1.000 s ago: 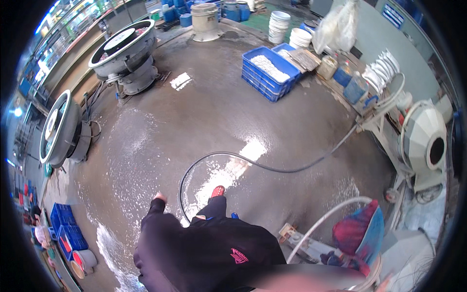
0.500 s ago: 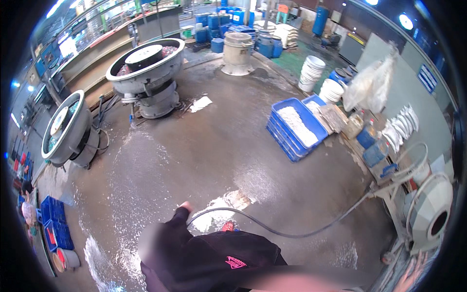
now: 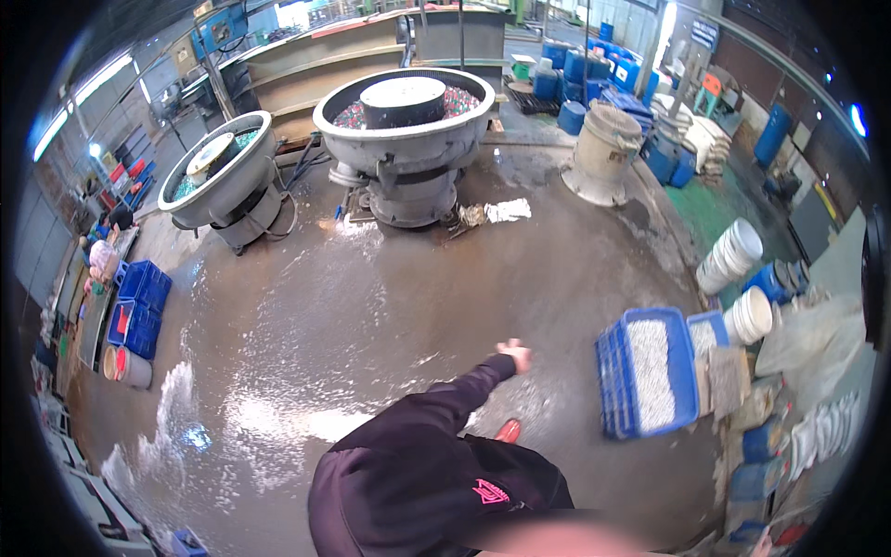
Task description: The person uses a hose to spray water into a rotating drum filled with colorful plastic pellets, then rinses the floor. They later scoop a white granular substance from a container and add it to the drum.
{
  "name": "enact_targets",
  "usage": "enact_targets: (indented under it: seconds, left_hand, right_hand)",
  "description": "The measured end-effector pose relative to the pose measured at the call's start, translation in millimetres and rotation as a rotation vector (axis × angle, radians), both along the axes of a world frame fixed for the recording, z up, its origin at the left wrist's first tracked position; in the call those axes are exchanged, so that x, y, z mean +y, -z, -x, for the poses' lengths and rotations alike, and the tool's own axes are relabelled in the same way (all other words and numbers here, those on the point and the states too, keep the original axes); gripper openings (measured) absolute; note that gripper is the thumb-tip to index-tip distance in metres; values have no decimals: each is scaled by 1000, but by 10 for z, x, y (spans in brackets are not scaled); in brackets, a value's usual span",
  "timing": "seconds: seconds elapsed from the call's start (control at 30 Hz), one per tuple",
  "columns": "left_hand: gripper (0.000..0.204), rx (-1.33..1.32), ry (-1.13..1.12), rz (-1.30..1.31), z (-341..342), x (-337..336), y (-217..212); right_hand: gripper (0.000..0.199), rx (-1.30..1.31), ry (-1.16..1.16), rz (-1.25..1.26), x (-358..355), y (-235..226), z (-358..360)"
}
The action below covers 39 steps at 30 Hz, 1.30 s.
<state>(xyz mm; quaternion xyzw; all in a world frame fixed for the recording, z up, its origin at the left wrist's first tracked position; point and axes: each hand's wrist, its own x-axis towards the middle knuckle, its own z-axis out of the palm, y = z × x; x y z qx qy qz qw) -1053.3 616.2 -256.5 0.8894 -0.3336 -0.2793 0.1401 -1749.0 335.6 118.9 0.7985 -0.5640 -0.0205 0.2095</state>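
Note:
My left hand [image 3: 515,356] reaches forward from a dark sleeve above the wet floor [image 3: 371,306]. Its fingers are loosely bent and partly apart, and I see nothing held in them. Below it a red shoe [image 3: 508,430] shows beside my dark jacket. The nearest container is a blue crate [image 3: 608,385] full of small white pieces, to the right of the hand and apart from it. At the lower right rim only a pinkish sliver shows, perhaps my right hand [image 3: 761,541]; its fingers cannot be made out.
Two round tub machines [image 3: 404,139] [image 3: 218,172] with colourful pieces stand at the far left. A beige drum [image 3: 603,153] stands at the back. White buckets [image 3: 730,257] and jugs line the right side. Blue crates [image 3: 141,311] and a bucket [image 3: 133,367] sit at the left.
The view has turned right. My left hand has swung forward and right, and the dark hose beside it is out of sight. My right hand has nearly left the view.

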Motion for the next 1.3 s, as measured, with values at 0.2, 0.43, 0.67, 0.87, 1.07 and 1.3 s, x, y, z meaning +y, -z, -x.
enact_targets:
  seconds: [0.2,0.43,0.67,0.87,1.07,1.3]
  left_hand:
    - [32,161,-606,-169,-1235,1062,463]
    - [28,262,-597,-490,-1618,1638,1018]
    - [32,497,-1000,-239,-3932,-1027,996]
    - [63,-142,-357,73,-6137,-5000,245]
    - [82,546,-468,625,-6489,-8375,-94]
    - [104,1340,-636,406,-6626,-10606,-567]
  right_hand:
    - [31,-525,-388,-108,-2966,173,-2037]
    - [35,-463,-387,-331,-4472,892,-5156]
    - [47,-562,-91,-423,-5304,1460,-6778]
    - [54,-1358,123,-736,-6288,2217,-7006]
    - [65,-3525,633,-333,-7330,3520,-7430]
    - [41,-3047,906,-38,-9185,3649,-7901]
